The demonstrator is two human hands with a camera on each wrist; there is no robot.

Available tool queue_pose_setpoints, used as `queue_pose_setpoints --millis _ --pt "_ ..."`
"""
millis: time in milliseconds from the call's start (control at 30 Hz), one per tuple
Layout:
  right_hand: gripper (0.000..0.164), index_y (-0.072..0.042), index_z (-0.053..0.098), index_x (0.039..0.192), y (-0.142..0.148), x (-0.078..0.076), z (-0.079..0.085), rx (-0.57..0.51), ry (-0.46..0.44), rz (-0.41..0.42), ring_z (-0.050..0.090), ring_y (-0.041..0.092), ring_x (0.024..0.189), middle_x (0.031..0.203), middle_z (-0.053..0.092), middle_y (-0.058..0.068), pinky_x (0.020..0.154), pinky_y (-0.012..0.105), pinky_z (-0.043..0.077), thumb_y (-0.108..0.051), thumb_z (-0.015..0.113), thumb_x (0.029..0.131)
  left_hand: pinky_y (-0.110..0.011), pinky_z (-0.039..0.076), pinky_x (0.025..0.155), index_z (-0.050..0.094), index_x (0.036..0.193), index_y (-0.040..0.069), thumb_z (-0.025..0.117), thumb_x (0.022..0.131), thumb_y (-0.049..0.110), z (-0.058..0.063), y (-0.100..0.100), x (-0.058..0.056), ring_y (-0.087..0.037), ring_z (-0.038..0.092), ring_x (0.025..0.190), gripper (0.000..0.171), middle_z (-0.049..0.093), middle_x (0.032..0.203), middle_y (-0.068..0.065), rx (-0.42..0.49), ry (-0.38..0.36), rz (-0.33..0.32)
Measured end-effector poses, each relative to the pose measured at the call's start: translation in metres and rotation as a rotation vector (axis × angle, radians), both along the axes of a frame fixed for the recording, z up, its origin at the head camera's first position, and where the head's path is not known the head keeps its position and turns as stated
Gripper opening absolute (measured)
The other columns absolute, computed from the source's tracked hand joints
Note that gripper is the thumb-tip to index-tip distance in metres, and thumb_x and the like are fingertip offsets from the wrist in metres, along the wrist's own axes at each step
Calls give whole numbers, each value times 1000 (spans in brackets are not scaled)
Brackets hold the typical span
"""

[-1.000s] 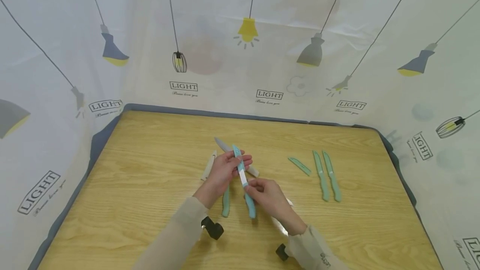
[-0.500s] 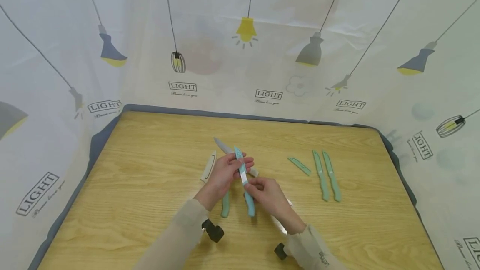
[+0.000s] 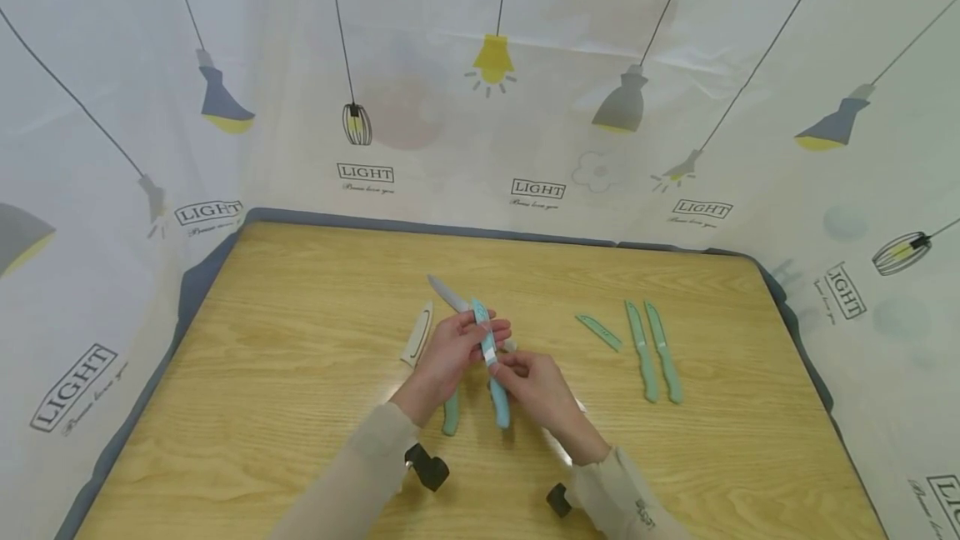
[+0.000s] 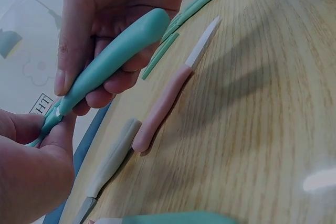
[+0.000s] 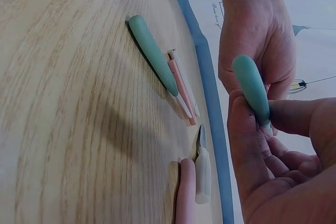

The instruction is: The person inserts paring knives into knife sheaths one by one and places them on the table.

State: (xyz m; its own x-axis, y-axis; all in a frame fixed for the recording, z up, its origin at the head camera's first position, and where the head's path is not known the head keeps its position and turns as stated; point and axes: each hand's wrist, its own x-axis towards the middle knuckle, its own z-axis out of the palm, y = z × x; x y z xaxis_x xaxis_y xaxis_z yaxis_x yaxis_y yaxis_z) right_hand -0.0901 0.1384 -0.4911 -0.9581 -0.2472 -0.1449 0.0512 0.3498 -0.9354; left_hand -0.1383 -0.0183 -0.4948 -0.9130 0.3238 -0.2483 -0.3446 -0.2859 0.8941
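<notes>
My left hand point(image 3: 447, 354) holds a light-blue knife sheath point(image 3: 480, 313) between thumb and fingers, its other fingers extended. The matching knife point(image 3: 499, 403) points into the sheath, with a short strip of white blade showing between sheath and handle. My right hand point(image 3: 542, 392) pinches the handle near the blade. In the left wrist view the handle point(image 4: 113, 59) looks teal and hangs above the table; the right wrist view shows its rounded end point(image 5: 247, 72). Below the hands lie a white-handled knife point(image 5: 203, 179), a pink-handled knife point(image 4: 165, 100) and a green-handled knife point(image 5: 152, 53).
Left of the hands lies a white sheath point(image 3: 417, 336); a pink sheath point(image 5: 181, 85) shows in the right wrist view. To the right are a loose green sheath point(image 3: 598, 332) and two green sheathed knives point(image 3: 641, 352). A printed curtain surrounds the wooden table point(image 3: 315, 290).
The white blade strip between sheath and handle has grown shorter as the knife slid deeper into the sheath. Both hands have come slightly closer together.
</notes>
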Motion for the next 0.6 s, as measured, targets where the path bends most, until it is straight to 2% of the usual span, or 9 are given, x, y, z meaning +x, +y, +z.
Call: queue_pose_setpoints --millis 100,400,600 --pt "33 7 67 108 -1 -1 0 13 -4 -16 68 14 81 89 72 10 70 27 59 -23 61 95 -32 50 95 40 139 -11 46 102 10 -2 1 1 -25 61 112 43 62 124 -21 -7 4 0" --pt "33 8 67 107 -1 -1 -1 -33 -27 -67 68 17 83 95 71 19 70 26 59 -22 61 94 -34 50 95 40 138 -14 47 102 8 -1 5 3 -28 61 113 43 60 124 -24 2 19 8" --pt "34 10 66 108 -1 -1 -2 -58 -20 -52 69 21 85 96 70 22 70 29 59 -20 62 94 -36 49 96 41 137 -14 47 101 7 1 5 3 -28 61 112 42 61 123 -24 -14 13 20"
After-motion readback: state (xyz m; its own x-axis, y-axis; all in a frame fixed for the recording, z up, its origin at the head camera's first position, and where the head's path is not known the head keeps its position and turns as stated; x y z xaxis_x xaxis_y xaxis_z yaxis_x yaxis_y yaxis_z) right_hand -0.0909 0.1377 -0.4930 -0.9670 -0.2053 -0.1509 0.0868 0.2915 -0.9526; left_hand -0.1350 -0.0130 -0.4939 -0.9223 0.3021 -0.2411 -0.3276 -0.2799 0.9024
